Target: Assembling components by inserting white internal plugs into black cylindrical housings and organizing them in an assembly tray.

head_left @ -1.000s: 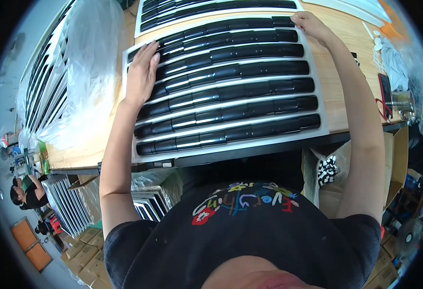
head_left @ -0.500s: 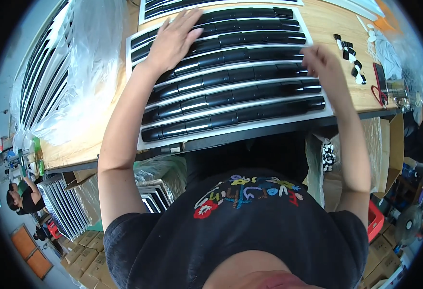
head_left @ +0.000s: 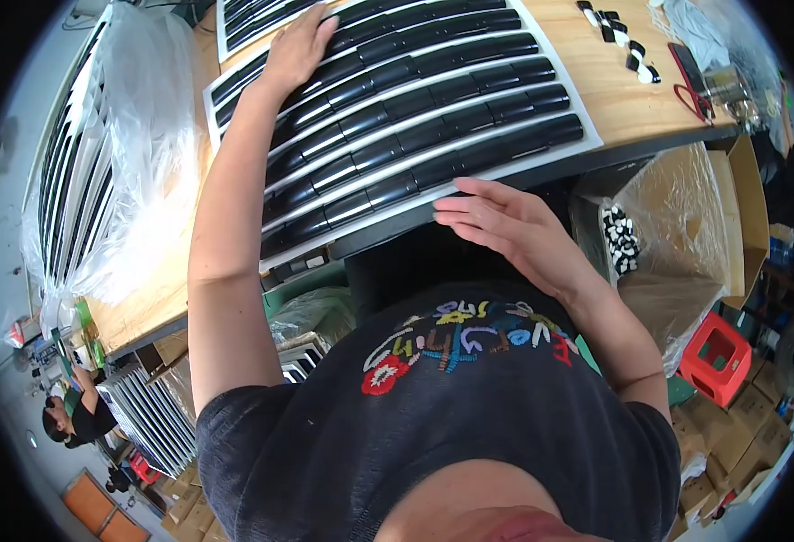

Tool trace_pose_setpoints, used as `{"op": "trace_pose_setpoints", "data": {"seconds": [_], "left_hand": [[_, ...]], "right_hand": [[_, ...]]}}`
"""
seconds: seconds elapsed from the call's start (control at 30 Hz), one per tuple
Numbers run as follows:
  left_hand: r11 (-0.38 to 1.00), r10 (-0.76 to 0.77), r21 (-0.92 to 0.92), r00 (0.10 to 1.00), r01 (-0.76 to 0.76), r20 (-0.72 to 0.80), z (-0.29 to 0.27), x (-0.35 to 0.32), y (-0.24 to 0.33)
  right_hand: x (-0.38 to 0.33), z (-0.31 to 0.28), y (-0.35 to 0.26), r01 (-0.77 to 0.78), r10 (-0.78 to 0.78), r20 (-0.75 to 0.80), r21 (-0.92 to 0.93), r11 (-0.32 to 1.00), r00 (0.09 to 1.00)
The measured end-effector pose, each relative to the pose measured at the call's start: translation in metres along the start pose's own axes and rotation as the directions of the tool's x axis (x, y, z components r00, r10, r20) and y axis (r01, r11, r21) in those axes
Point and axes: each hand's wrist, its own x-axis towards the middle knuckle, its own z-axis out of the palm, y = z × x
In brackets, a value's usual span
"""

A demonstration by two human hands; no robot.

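On the wooden table lies a white backing sheet [head_left: 593, 137] carrying several rows of glossy black curved strips [head_left: 433, 104]. My left hand [head_left: 296, 52] lies flat on the far left part of these strips, palm down, fingers stretched out. Just off the sheet's front edge, my right hand [head_left: 510, 224] hovers with straight fingers and holds nothing. Its fingertips are close to the front edge; whether they touch it I cannot tell. Behind the left hand, part of a second sheet of black strips [head_left: 251, 24] shows.
Clear plastic [head_left: 149, 117] drapes over stacked striped panels at left. Small black-and-white pieces [head_left: 634, 56], a dark phone-like slab [head_left: 686, 68] and a red-looped tool [head_left: 689, 101] lie at right. Below stand a plastic-lined carton [head_left: 754, 212] and a red stool [head_left: 715, 359]. Another person [head_left: 81, 417] is far left.
My right hand has moved from the strips' right ends to the front edge, nearer my body, and its fingers have straightened. The left hand stays on the strips while the whole view has shifted.
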Motion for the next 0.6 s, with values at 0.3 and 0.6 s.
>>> {"op": "trace_pose_setpoints", "data": {"seconds": [0.3,0.6], "left_hand": [[0.937,-0.349,0.144,0.885,0.319,0.309,-0.013,0.031,-0.054],[0.954,-0.158,0.279,0.977,0.112,0.147,-0.001,0.024,-0.057]], "right_hand": [[-0.003,0.009,0.003,-0.035,0.045,-0.040,0.227,0.973,0.998],[0.000,0.017,0.001,-0.045,0.063,-0.045,0.322,0.946,0.997]]}}
